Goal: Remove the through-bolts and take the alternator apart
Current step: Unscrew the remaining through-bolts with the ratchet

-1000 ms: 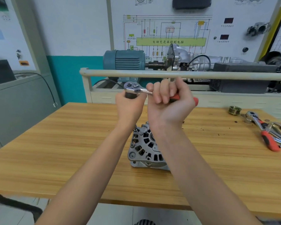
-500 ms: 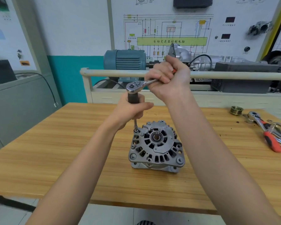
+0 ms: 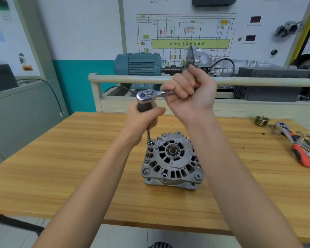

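Observation:
A grey alternator (image 3: pixel 172 161) stands on the wooden table (image 3: pixel 61 167), shaft end up. A chrome ratchet wrench (image 3: pixel 147 94) sits on a black-handled extension bar (image 3: pixel 148 135) whose socket rests on a bolt at the housing's upper left corner. My left hand (image 3: pixel 143 120) grips the black handle just under the ratchet head. My right hand (image 3: pixel 188 93) grips the ratchet's red-tipped handle, which points to the right and away from me. The bolt head itself is hidden by the socket.
At the table's right lie a brass-coloured pulley (image 3: pixel 261 120), a second ratchet with a red handle (image 3: pixel 293 144) and several loose metal tools. Behind the table runs a pale rail (image 3: pixel 123 78), with a blue motor (image 3: pixel 138 64) and a wiring-diagram board (image 3: pixel 186 33).
My right hand swung the ratchet handle from in front of the alternator away from me and to the right. The alternator, hidden a second ago, is now in full sight. My left hand stayed in place.

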`<act>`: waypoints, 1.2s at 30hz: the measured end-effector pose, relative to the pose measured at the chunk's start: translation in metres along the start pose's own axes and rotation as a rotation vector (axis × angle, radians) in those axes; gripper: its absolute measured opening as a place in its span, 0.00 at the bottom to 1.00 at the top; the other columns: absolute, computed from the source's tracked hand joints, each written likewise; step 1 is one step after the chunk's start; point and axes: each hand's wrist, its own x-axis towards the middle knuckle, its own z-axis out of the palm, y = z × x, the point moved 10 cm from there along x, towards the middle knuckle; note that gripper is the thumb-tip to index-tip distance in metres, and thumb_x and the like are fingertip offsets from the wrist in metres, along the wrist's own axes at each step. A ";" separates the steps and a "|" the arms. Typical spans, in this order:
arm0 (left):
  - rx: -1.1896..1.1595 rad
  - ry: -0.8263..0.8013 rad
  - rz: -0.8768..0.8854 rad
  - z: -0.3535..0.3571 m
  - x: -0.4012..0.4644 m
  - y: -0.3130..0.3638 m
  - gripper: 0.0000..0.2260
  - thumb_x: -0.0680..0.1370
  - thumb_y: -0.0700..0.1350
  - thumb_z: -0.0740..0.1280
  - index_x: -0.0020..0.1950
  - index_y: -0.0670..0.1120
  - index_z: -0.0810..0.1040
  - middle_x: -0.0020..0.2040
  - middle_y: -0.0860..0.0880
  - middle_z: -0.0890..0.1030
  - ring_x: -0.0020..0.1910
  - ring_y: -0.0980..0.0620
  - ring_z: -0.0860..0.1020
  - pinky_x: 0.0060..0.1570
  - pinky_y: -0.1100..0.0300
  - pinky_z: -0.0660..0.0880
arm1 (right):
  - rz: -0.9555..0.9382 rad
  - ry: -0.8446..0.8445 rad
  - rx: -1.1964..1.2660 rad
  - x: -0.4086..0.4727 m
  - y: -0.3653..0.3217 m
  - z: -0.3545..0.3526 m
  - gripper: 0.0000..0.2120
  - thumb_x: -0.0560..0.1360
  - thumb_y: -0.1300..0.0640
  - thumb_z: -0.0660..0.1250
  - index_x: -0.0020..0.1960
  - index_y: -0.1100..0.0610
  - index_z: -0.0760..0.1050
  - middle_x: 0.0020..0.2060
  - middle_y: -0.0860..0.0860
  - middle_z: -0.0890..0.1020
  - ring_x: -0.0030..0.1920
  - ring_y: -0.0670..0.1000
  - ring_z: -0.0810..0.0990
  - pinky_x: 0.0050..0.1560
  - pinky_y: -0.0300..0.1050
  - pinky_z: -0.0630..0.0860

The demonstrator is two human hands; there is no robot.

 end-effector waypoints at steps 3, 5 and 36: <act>0.007 -0.295 -0.032 0.018 -0.001 0.006 0.15 0.69 0.37 0.68 0.27 0.47 0.67 0.21 0.53 0.64 0.20 0.54 0.61 0.24 0.63 0.59 | 0.225 0.048 0.040 0.019 0.009 -0.003 0.24 0.78 0.58 0.53 0.23 0.56 0.59 0.16 0.47 0.59 0.16 0.46 0.58 0.25 0.35 0.62; 0.001 -0.370 -0.081 0.022 0.000 0.005 0.18 0.70 0.35 0.68 0.25 0.49 0.67 0.21 0.54 0.64 0.20 0.55 0.60 0.25 0.64 0.58 | 0.238 0.046 0.028 0.023 0.010 -0.002 0.24 0.78 0.58 0.53 0.23 0.56 0.59 0.16 0.47 0.59 0.15 0.46 0.58 0.24 0.35 0.63; 0.026 0.409 -0.082 -0.022 -0.004 0.001 0.15 0.70 0.33 0.69 0.29 0.47 0.69 0.27 0.51 0.71 0.30 0.53 0.68 0.30 0.61 0.65 | -0.357 0.013 -0.022 -0.036 0.001 0.001 0.24 0.79 0.62 0.51 0.23 0.54 0.61 0.18 0.48 0.60 0.21 0.48 0.58 0.30 0.42 0.67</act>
